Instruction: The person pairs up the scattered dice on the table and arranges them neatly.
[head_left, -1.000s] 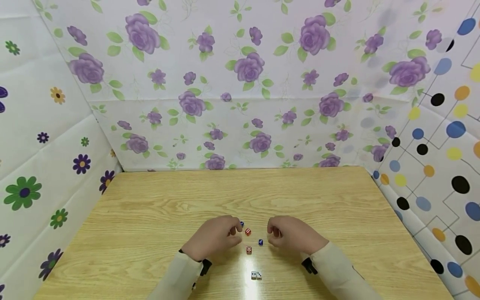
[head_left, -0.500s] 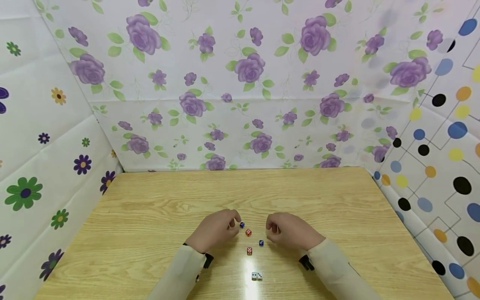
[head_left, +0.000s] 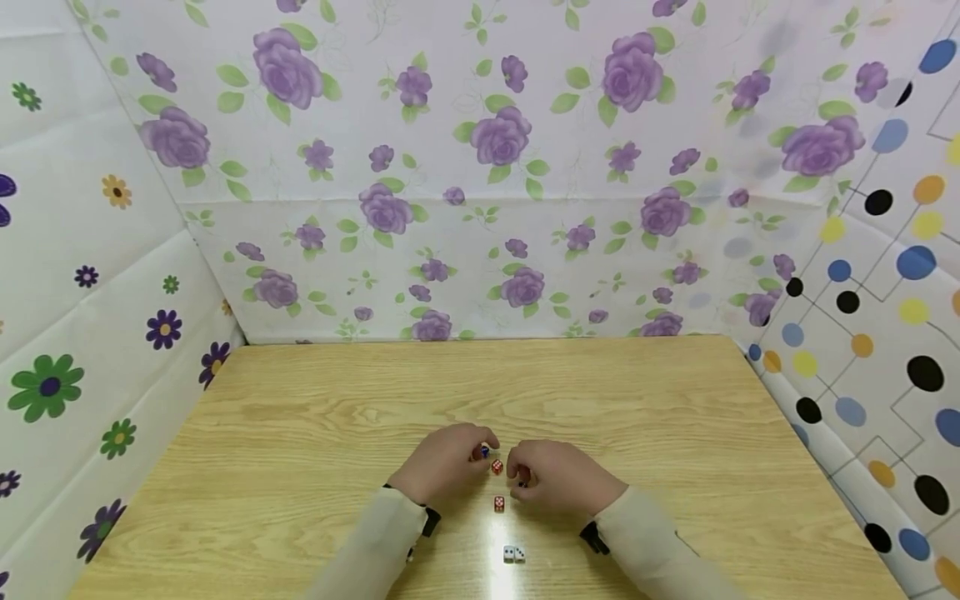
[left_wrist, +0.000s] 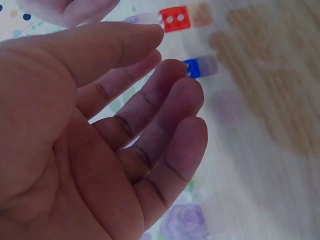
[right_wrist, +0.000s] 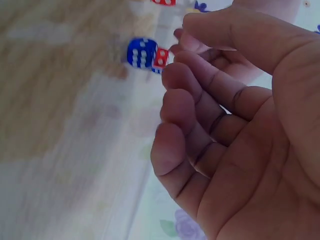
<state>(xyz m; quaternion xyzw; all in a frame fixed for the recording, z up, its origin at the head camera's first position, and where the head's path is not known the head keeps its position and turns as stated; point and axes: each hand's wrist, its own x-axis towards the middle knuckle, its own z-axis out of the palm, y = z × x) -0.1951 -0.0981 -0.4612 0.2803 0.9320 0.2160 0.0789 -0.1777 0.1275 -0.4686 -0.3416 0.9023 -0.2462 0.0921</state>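
My left hand (head_left: 442, 464) is bent around the farther blue die (head_left: 485, 451), its thumb and index finger apart. In the left wrist view that blue die (left_wrist: 192, 67) shows just past the fingertips, not pinched. The right hand (head_left: 564, 477) curves over the nearer blue die (head_left: 522, 484), which its fingers partly hide. Seen from the right wrist, this blue die (right_wrist: 141, 53) lies on the table beyond the loosely curled fingers. Between the two hands sits a red die (head_left: 497, 467), and closer to me is another red die (head_left: 499, 503).
Two white dice (head_left: 509, 553) lie side by side nearer to me on the wooden table (head_left: 300, 433). A floral cloth (head_left: 450, 200) hangs behind the table's far edge, with patterned cloths at both sides.
The right hand has moved left, onto the nearer blue die. My left hand drew back slightly, then shifted right around the farther blue die. The dice have stayed in place.
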